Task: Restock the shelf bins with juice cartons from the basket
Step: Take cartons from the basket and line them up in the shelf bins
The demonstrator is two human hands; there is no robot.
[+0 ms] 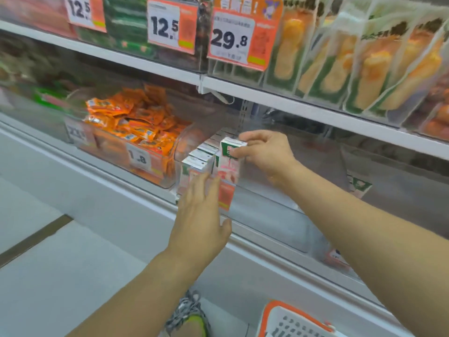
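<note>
Right hand (264, 154) pinches pink-and-white juice carton (229, 164) top; left hand (201, 215), spread flat, braces clear plastic bin (181, 152) at 9 o'clock (carton may snag, tip neighbours)

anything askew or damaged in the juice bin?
No damage visible. One carton stands proud of the row in the clear bin, not yet seated: the right hand pinches its top while the left hand lies flat against the bin's front. The orange packets next door are a loose heap.
</note>
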